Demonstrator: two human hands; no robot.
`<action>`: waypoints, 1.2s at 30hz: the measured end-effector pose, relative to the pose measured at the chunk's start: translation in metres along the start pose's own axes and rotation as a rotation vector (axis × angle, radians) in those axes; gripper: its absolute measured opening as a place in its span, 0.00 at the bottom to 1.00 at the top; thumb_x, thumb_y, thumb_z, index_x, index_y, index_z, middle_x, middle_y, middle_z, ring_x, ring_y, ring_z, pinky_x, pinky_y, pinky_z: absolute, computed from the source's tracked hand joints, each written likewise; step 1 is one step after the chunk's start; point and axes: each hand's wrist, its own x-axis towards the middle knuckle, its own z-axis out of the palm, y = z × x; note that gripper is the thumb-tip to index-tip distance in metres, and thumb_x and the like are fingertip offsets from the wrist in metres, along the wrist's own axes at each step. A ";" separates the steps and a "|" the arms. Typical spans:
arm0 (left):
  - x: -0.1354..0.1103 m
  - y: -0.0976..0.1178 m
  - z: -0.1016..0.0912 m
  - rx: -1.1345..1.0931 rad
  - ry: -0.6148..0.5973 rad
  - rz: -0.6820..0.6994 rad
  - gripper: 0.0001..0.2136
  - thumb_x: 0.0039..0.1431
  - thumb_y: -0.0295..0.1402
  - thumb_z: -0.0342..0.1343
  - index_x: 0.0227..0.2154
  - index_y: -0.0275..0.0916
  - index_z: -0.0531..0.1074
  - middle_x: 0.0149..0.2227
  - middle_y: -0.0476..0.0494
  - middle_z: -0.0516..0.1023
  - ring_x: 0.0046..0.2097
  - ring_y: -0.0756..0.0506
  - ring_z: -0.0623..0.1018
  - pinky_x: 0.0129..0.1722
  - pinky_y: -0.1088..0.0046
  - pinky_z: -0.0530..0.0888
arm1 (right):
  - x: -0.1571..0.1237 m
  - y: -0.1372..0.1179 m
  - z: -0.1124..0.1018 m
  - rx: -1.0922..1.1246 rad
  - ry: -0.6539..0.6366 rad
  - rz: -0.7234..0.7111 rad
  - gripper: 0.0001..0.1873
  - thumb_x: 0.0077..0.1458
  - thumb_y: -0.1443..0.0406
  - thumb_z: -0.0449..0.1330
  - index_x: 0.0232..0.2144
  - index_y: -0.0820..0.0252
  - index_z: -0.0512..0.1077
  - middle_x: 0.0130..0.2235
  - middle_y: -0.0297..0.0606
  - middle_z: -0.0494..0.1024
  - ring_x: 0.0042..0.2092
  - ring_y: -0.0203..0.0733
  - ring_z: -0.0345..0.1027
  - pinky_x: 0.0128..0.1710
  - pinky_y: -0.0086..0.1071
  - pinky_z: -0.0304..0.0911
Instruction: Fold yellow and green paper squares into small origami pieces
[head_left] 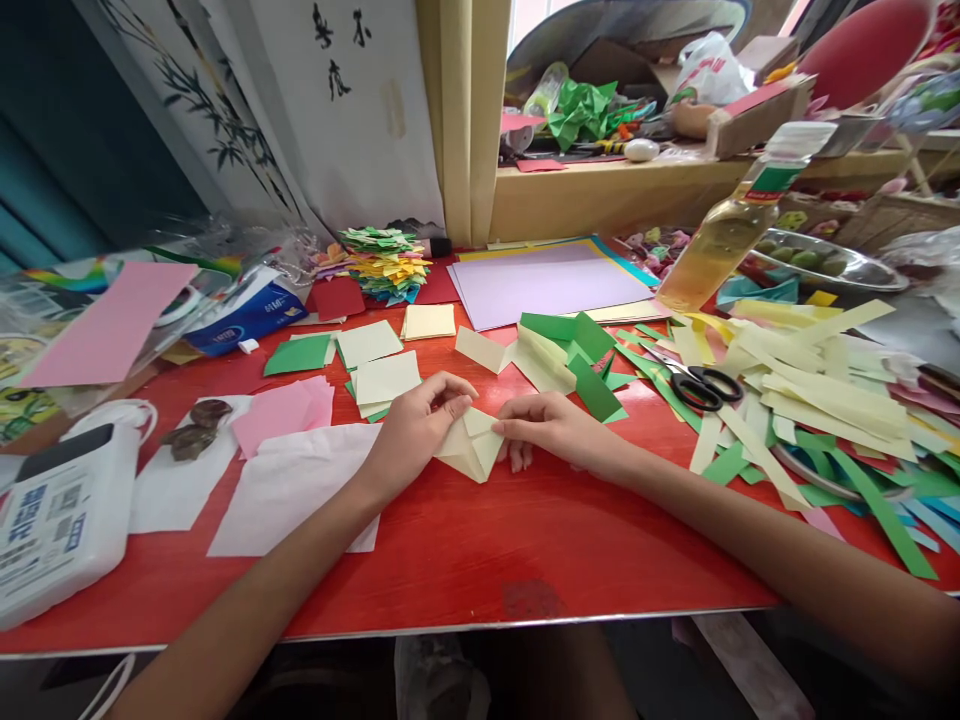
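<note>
A pale yellow folded paper (pixel 469 450), with creased flaps meeting near its middle, is held above the red table. My left hand (pixel 420 430) pinches its upper left edge between thumb and fingers. On the opposite side, the thumb and forefinger of my right hand (pixel 547 428) close on its right corner. Just behind the hands lie a folded cream strip (pixel 484 350) and some folded green paper pieces (pixel 596 385). Small stacks of cream squares (pixel 386 382) and a green square (pixel 298 354) sit beyond my left hand.
Black-handled scissors (pixel 705 388) lie beside a heap of paper strips (pixel 825 380) on the right. A tilted-looking bottle (pixel 716 240) stands behind them. Lilac sheets (pixel 551 285) are at the back. Left are pink papers (pixel 289 410), white tissue (pixel 300 490) and a white power strip (pixel 67 520).
</note>
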 end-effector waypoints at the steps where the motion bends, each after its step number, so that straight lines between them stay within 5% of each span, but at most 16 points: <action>1: 0.000 0.000 0.000 -0.016 -0.017 0.000 0.06 0.56 0.36 0.50 0.32 0.40 0.68 0.30 0.50 0.69 0.32 0.50 0.68 0.31 0.76 0.64 | 0.000 0.000 0.000 -0.035 -0.008 -0.009 0.14 0.54 0.58 0.54 0.24 0.63 0.66 0.19 0.33 0.70 0.21 0.32 0.64 0.23 0.26 0.59; 6: 0.003 0.000 0.000 -0.116 0.097 0.004 0.12 0.53 0.36 0.53 0.42 0.42 0.66 0.35 0.48 0.69 0.37 0.49 0.69 0.33 0.76 0.66 | 0.000 0.004 0.001 -0.029 0.158 -0.059 0.14 0.55 0.58 0.53 0.27 0.63 0.67 0.16 0.30 0.68 0.17 0.29 0.59 0.18 0.24 0.54; 9: 0.006 -0.003 -0.003 -0.189 0.138 -0.017 0.11 0.53 0.36 0.53 0.39 0.39 0.66 0.34 0.47 0.69 0.34 0.50 0.69 0.31 0.76 0.68 | 0.000 0.005 0.001 0.098 0.244 -0.060 0.13 0.55 0.58 0.54 0.28 0.63 0.67 0.18 0.32 0.70 0.19 0.30 0.63 0.20 0.24 0.58; 15: 0.002 -0.001 -0.001 -0.003 0.103 0.079 0.07 0.55 0.34 0.51 0.32 0.40 0.71 0.33 0.48 0.73 0.37 0.49 0.71 0.37 0.73 0.67 | 0.000 0.002 0.001 0.102 0.146 -0.053 0.13 0.55 0.58 0.54 0.28 0.64 0.69 0.26 0.36 0.74 0.25 0.33 0.70 0.25 0.25 0.65; 18: -0.001 0.003 0.002 0.015 0.179 0.093 0.08 0.55 0.34 0.52 0.37 0.42 0.69 0.34 0.49 0.72 0.37 0.49 0.71 0.38 0.73 0.68 | -0.001 0.002 0.002 0.122 0.146 -0.049 0.14 0.54 0.57 0.54 0.27 0.64 0.69 0.26 0.37 0.75 0.26 0.34 0.71 0.27 0.27 0.67; 22: -0.002 0.005 0.002 0.002 0.249 0.118 0.04 0.55 0.34 0.52 0.31 0.40 0.68 0.34 0.49 0.72 0.37 0.49 0.71 0.37 0.74 0.69 | -0.001 0.002 0.002 0.190 0.165 -0.039 0.15 0.54 0.58 0.54 0.29 0.65 0.71 0.25 0.38 0.75 0.25 0.35 0.70 0.28 0.28 0.68; 28: 0.001 0.003 0.000 -0.183 0.128 0.033 0.12 0.54 0.37 0.52 0.41 0.41 0.66 0.32 0.48 0.72 0.34 0.49 0.73 0.35 0.72 0.71 | 0.002 0.008 0.002 0.336 0.231 -0.079 0.15 0.53 0.57 0.56 0.36 0.64 0.71 0.31 0.39 0.75 0.27 0.35 0.70 0.30 0.29 0.68; 36: 0.004 -0.002 -0.001 -0.230 0.071 -0.016 0.11 0.52 0.34 0.54 0.38 0.38 0.67 0.28 0.49 0.72 0.30 0.50 0.73 0.35 0.72 0.71 | 0.000 0.008 0.002 0.229 0.326 -0.100 0.13 0.54 0.57 0.54 0.35 0.59 0.72 0.33 0.35 0.75 0.32 0.36 0.68 0.32 0.28 0.63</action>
